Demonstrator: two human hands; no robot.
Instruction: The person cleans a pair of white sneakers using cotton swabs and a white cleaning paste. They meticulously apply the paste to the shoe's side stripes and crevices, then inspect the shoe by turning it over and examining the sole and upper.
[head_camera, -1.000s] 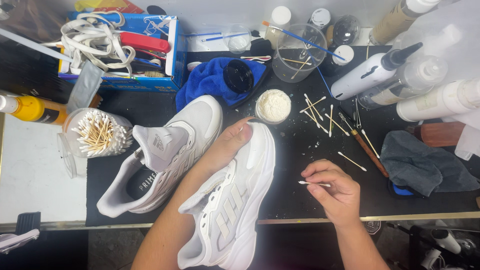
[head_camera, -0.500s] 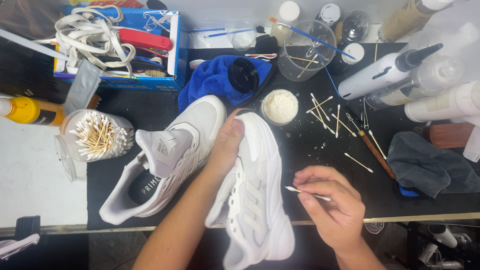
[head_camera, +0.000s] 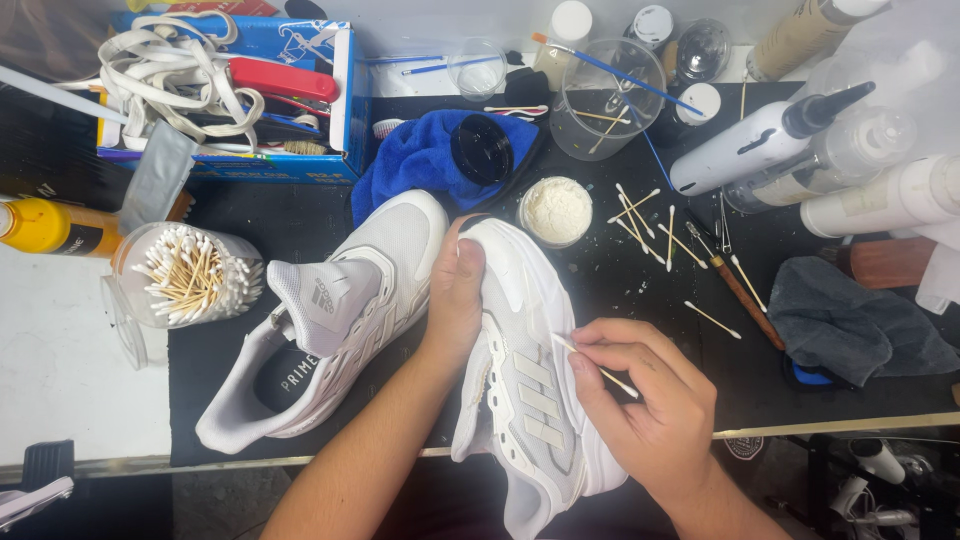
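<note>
Nearest of all, the right hand (head_camera: 650, 410) was pinched shut on a thin wooden cotton swab (head_camera: 596, 367), whose far tip touched the side of the white mesh running shoe (head_camera: 525, 400) just beside that hand's fingertips. The left hand (head_camera: 455, 300), a little farther out, was clamped around the same shoe near its toe, thumb on top, tilting the shoe on its side at the worktop's (head_camera: 620, 300) near edge. Judging by the clean-looking upper, the detail cleaning seemed well along on this shoe, though the hidden side could not be judged. To the left of the left hand lay the second white running shoe (head_camera: 320, 340), upright and untouched, touching the held one near the toe; whether it was done could not be told. Beyond the right hand, several used cotton swabs (head_camera: 650, 225) lay scattered, which suggested a fair stretch of work done. Just past the left hand's thumb stood a small round jar of white powder (head_camera: 556, 210), open. Well off to the left stood a clear jar of fresh cotton swabs (head_camera: 190, 275).
</note>
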